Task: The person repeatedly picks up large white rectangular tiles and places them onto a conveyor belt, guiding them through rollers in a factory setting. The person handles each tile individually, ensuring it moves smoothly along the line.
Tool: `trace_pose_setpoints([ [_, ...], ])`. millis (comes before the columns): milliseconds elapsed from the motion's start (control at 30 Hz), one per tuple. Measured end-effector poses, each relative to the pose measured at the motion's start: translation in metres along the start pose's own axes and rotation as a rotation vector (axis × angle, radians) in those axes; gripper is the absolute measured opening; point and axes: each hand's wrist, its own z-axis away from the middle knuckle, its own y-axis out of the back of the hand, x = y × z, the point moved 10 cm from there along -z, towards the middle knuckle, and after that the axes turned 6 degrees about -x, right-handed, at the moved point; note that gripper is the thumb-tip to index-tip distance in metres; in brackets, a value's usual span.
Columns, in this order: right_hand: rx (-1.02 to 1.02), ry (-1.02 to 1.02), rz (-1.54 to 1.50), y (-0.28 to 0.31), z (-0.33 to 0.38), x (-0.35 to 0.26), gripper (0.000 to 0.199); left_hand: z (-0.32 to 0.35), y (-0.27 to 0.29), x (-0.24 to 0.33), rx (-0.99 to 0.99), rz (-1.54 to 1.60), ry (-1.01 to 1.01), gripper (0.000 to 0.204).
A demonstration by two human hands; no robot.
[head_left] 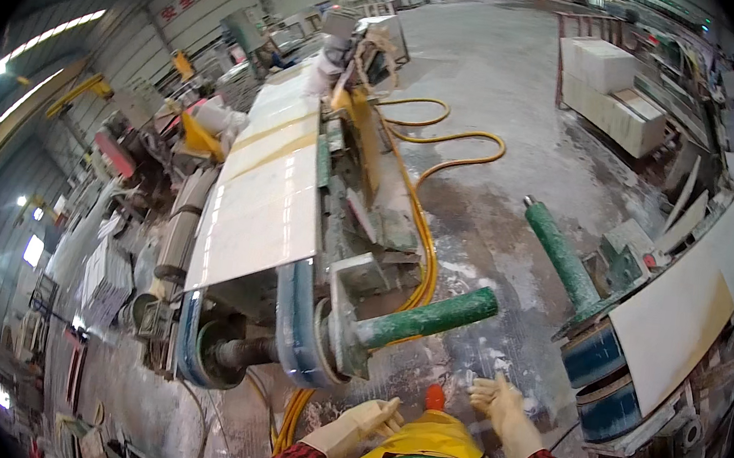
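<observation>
Both my hands wear cream gloves with red checked cuffs. My left hand (363, 424) hangs low in front of the yellow apron (424, 442), its fingers loosely stretched and nothing in them. To the right, my right hand (499, 407) is held palm inward over the floor, fingers apart and also bare of any object. Nearest to them is a green cylinder (429, 318) sticking out from the end of the left conveyor, beyond my fingers and not touched. Pale polished stone slabs (263, 226) lie along that conveyor on blue belts (306, 326).
A second conveyor on the right carries a pale slab (672, 332), with another green cylinder (559, 251) jutting from it. Yellow hoses (426, 227) snake across the wet concrete floor (493, 72). White stone blocks (613, 94) stand on a rack at the back right.
</observation>
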Motion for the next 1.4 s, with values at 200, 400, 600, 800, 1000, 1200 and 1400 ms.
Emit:
trace_pose_setpoints([
  [200, -0.224, -0.158, 0.226, -0.102, 0.019, 0.063, 0.059, 0.053, 0.056, -0.044, 0.289, 0.26, -0.105, 0.082],
  [400, -0.352, -0.172, 0.422, -0.171, -0.013, 0.096, 0.062, 0.066, 0.078, -0.113, 0.26, 0.386, -0.154, 0.078],
  [600, -0.559, -0.343, 0.574, -0.299, -0.004, 0.18, 0.072, 0.141, 0.184, -0.172, 0.537, 0.522, -0.269, 0.066],
  [800, -0.689, -0.26, 0.676, -0.43, -0.037, 0.263, 0.095, 0.209, 0.277, -0.31, 0.753, 0.671, -0.256, 0.065],
  [1000, -0.643, 0.081, 0.716, -0.479, -0.116, 0.246, 0.101, 0.247, 0.304, -0.338, 0.767, 0.718, -0.218, 0.064],
  [1200, -0.505, 0.591, 0.95, -0.52, -0.166, 0.153, 0.07, 0.188, 0.301, -0.37, 0.666, 0.805, -0.233, 0.063],
  [1400, -0.161, 1.554, 1.605, -0.544, -0.256, 0.077, 0.037, 0.246, 0.348, -0.322, 0.738, 0.672, -0.351, 0.058],
])
